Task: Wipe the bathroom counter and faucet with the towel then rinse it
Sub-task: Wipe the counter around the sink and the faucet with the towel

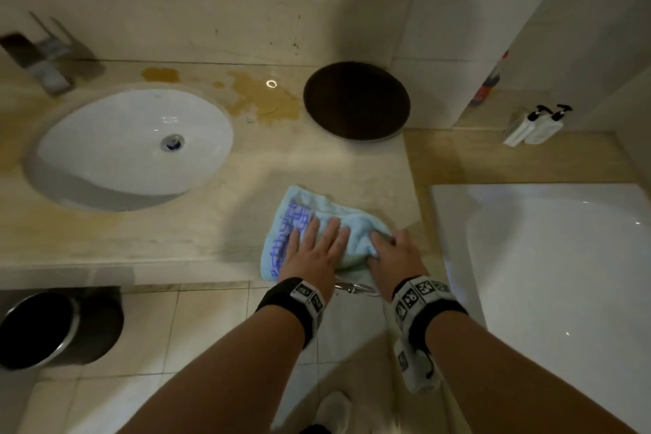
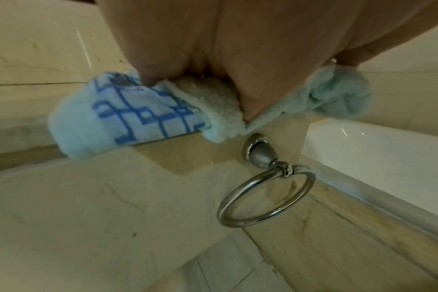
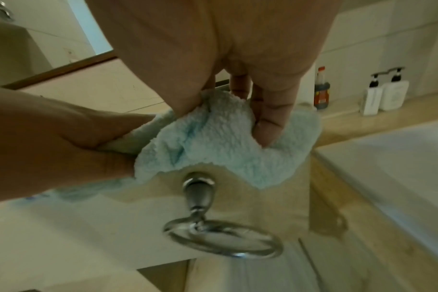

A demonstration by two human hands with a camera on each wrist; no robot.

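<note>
A light blue towel (image 1: pixel 310 218) with a darker blue pattern lies on the beige counter (image 1: pixel 141 232) near its front right corner, partly over the edge. My left hand (image 1: pixel 322 232) presses flat on it with straight fingers. My right hand (image 1: pixel 387 243) grips the towel's bunched right end; the right wrist view shows thumb and fingers curled into the towel (image 3: pixel 213 142). In the left wrist view the patterned fold (image 2: pixel 128 118) hangs over the counter edge. The faucet (image 1: pixel 49 56) stands blurred at the far left behind the white sink (image 1: pixel 134 144).
A brownish spill (image 1: pixel 267 99) spreads on the counter behind the sink, beside a dark round tray (image 1: pixel 355 100). A chrome towel ring (image 2: pixel 265 199) hangs below the counter edge. To the right are a white bathtub (image 1: pixel 563 257) and pump bottles (image 1: pixel 535 125). A dark bin (image 1: pixel 60 324) stands on the floor.
</note>
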